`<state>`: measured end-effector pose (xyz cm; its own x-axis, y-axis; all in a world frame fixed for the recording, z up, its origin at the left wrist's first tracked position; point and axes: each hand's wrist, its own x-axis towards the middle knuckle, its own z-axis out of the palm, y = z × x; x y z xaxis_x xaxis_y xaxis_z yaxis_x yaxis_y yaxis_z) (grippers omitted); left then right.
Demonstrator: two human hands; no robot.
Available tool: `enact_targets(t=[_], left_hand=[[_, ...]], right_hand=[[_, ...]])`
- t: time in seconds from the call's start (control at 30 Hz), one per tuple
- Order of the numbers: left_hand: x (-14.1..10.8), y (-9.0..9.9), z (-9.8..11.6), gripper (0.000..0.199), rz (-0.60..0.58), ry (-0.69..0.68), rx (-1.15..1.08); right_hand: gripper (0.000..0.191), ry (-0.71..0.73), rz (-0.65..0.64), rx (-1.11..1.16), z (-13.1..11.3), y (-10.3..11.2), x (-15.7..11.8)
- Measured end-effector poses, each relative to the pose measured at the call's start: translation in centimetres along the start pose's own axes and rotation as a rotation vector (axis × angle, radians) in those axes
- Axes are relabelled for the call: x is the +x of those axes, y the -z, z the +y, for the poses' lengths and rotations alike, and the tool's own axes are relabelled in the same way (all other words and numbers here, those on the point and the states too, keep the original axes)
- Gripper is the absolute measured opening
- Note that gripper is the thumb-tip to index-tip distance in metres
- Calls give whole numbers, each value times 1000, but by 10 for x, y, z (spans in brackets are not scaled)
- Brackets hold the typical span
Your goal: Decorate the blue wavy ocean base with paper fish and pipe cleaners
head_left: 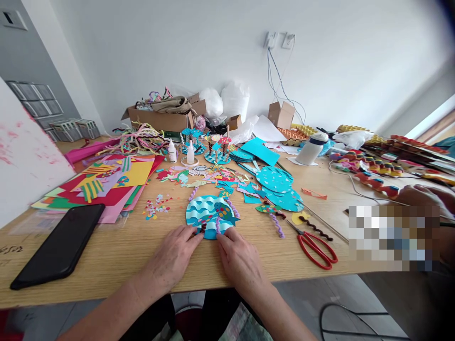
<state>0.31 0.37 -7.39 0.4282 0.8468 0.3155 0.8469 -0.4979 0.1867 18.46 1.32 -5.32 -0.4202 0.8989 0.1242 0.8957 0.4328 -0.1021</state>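
A round blue paper disc (192, 210) with pale wavy strips lies in front of me. Twisted purple pipe cleaners (218, 223) and a short dark brown pipe cleaner (204, 227) rise from it, with a spotted paper fish (223, 211) on top. My left hand (176, 251) has its fingers closed at the disc's front left edge, beside the brown stem. With thumb and finger together, my right hand (241, 255) pinches the foot of the front purple pipe cleaner. Its fingertips are partly hidden.
Red-handled scissors (317, 246) and a loose fish on a pipe cleaner (277, 225) lie right. Left are a black phone (59, 244) and coloured paper (135, 173). Glue bottles (190, 154) and finished pieces (217, 154) stand behind. Another person's hand (423, 199) shows far right.
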Motion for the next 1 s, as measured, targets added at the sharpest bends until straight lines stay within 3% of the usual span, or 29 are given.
enact_targets(t=[0.37, 0.77, 1.0], left_hand=[[0, -1, -1, 37, -6, -5, 10], [-2, -7, -5, 36, 22, -21, -13], [-3, -7, -4, 34, 3, -24, 8]], right_hand=[[27, 1, 11, -22, 4, -6, 2], [22, -10, 44, -49, 3, -8, 6], [24, -27, 71, 66, -1, -2, -2]])
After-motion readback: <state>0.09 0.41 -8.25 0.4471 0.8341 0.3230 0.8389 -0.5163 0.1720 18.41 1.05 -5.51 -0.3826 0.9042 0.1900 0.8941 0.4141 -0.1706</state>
